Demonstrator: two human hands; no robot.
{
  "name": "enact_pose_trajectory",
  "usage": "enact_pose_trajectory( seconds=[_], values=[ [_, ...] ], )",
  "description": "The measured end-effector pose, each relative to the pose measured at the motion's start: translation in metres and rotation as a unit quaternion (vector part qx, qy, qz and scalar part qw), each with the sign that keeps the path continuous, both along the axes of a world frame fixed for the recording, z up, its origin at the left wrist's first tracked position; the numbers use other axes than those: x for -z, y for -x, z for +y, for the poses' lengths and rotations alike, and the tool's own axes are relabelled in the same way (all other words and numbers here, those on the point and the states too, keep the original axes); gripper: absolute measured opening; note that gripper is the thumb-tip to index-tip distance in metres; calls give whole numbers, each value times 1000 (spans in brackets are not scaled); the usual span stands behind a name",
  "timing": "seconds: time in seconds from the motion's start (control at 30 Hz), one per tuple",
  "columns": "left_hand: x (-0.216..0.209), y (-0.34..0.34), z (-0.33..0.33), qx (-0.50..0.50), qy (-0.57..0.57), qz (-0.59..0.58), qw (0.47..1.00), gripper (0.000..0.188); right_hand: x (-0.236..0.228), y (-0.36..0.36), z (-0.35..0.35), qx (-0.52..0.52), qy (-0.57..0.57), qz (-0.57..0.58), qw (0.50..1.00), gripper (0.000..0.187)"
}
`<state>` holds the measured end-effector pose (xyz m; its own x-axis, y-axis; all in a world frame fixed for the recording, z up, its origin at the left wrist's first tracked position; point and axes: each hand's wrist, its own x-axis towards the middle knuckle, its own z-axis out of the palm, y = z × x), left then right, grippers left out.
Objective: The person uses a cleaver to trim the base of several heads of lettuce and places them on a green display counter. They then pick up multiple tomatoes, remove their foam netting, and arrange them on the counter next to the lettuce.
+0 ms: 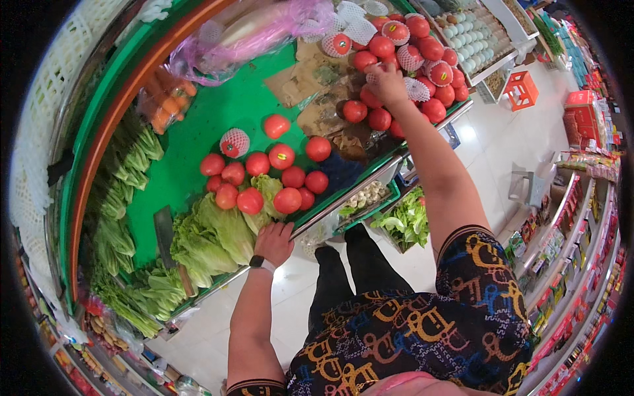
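My right hand [388, 83] reaches into a heap of red tomatoes [380, 119] at the far right of the green display stand. Its fingers are curled down, and a bit of pale material shows by the fingertips; what they hold is mostly hidden. Several tomatoes there wear white foam nets [411, 58]. My left hand [274, 243], with a dark watch on the wrist, rests at the stand's near edge with its fingers laid out. Beside it lies leafy lettuce [214, 234]. Just beyond sits a looser group of tomatoes [257, 163], one of them in a foam net [234, 142].
A knife [165, 234] lies left of the lettuce, near leafy greens [112, 241]. Bagged orange produce [165, 102] and a pink plastic bag [251, 36] lie farther back. A metal rail [370, 183] edges the stand. Egg trays [469, 43] and an orange stool [522, 90] are at right.
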<state>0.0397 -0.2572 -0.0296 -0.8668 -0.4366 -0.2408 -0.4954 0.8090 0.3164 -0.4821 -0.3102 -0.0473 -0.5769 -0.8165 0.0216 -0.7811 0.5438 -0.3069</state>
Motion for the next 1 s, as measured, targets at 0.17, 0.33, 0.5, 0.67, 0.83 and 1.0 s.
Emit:
enact_pose_trajectory(
  seconds=[0.17,0.33,0.5,0.67,0.83,1.0],
  values=[
    [-2,4,-3,0,-13,-9,1000,42,-5,52,1,68,191,-149,968,36],
    [-1,0,0,-12,-23,0,1000,42,-67,-15,12,-31,-65,-240,968,45],
    [0,-1,-1,-8,-4,21,1000,43,-48,-76,19,-196,-191,85,958,62],
    [5,-2,-3,-1,1,13,1000,45,-16,-63,-4,-165,-324,56,930,63],
    [8,-7,1,-12,7,35,999,42,-37,-61,-22,-83,-156,-207,962,83],
    [8,-7,-4,-16,-30,-20,999,47,-55,-174,-71,-214,50,-490,843,69]
  ],
)
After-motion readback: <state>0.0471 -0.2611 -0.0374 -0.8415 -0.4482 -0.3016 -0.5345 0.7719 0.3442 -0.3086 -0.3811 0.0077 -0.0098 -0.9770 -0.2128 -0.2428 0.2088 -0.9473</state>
